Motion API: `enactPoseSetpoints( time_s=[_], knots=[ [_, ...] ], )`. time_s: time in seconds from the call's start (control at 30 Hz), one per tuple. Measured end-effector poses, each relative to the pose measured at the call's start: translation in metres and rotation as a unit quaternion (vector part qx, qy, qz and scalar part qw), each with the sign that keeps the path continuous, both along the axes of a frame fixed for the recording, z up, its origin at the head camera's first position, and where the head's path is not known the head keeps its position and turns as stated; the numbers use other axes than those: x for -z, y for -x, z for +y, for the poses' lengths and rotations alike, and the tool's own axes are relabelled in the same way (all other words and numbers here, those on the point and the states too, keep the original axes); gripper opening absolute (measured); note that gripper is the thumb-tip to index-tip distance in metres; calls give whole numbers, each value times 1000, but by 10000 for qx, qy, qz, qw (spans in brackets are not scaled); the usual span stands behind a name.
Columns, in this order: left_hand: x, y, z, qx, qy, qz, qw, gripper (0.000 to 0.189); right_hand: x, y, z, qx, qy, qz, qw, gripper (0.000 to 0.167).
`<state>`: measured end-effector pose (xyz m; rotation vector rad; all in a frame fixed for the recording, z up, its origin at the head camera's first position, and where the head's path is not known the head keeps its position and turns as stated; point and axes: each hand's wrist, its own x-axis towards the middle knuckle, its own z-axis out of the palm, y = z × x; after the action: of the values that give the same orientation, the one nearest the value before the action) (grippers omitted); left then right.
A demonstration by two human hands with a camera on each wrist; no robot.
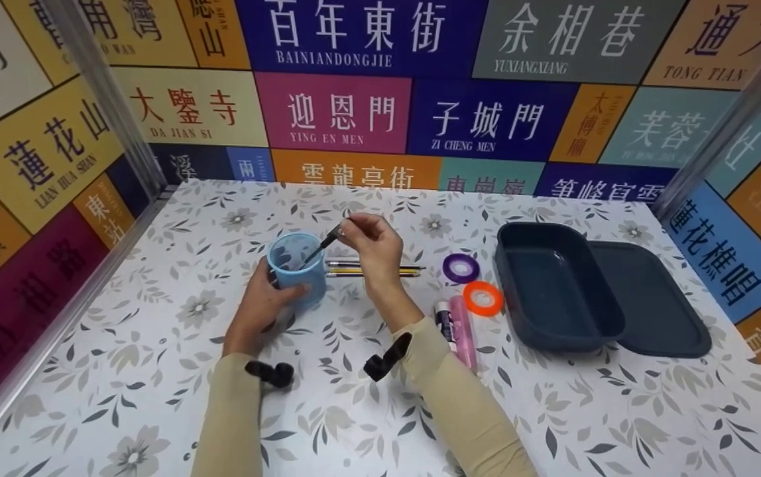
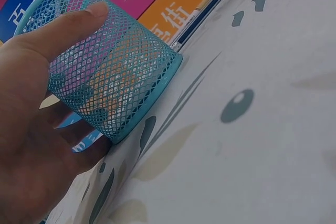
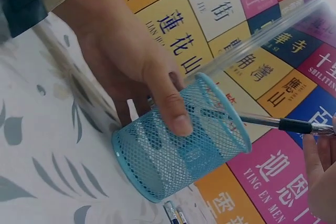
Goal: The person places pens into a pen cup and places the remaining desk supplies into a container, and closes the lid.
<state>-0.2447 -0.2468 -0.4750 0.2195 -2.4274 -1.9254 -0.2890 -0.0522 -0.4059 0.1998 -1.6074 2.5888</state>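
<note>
A light blue mesh pen cup [image 1: 307, 281] stands on the flowered tabletop, gripped round its side by my left hand [image 1: 258, 305]. In the left wrist view the thumb lies across the mesh of the cup [image 2: 121, 72], with the other fingers on its far side. My right hand [image 1: 380, 248] pinches a pen [image 1: 329, 240] by its upper end. The pen slants down to the left, its lower part inside the cup's rim. Seen from the right wrist, the pen [image 3: 294, 125] has a black grip section and a silvery end at the fingertips.
Several pencils [image 1: 372, 272] lie right of the cup. Further right are a purple ring-shaped roll [image 1: 447, 270], an orange one [image 1: 469, 309], a glue stick [image 1: 445, 320] and a pink tube-like item [image 1: 462, 331]. A dark box [image 1: 556, 338] stands beside a dark lid [image 1: 669, 298].
</note>
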Motion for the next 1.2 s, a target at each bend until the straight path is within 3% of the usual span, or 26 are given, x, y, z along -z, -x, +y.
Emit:
enactPoseSetpoints(
  time_s=[0.3,0.5,0.8,1.03,1.2],
  knots=[
    [1,2,0,-106,328,219,9992,97,7,-2,-7,-378,-489,-144,9980,29],
    [-1,2,1,-119,191,219,9995,98,9,0,-7,-459,-778,-426,9950,20],
    [0,0,2,-68,200,157,9997,100,13,0,-5,-534,-1071,-763,9899,21],
    [0,-1,1,-96,248,-60,9996,102,5,1,5,-448,-723,-1333,9874,29],
    [0,-2,1,-84,206,-82,9997,102,-4,7,14,-288,-50,-1324,9908,30]
  ],
)
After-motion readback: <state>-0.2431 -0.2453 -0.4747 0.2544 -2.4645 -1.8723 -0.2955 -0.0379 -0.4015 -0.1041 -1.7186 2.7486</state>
